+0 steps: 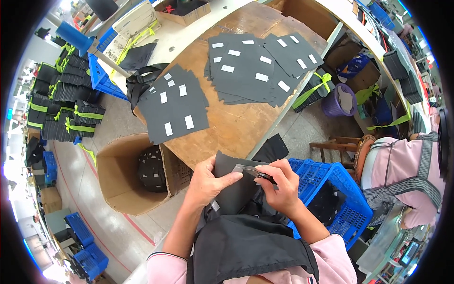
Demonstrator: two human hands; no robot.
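Black pieces [172,105] on wooden table [227,125], blue crate [347,194] beside right hand [282,184].

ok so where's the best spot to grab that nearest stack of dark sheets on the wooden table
Probably the near bottom corner of the stack of dark sheets, coming from the person's side. That corner juts past the edge of the wooden table, so fingers could pinch it from above and below. Elsewhere the sheets lie flat on the board, with nothing to get under.
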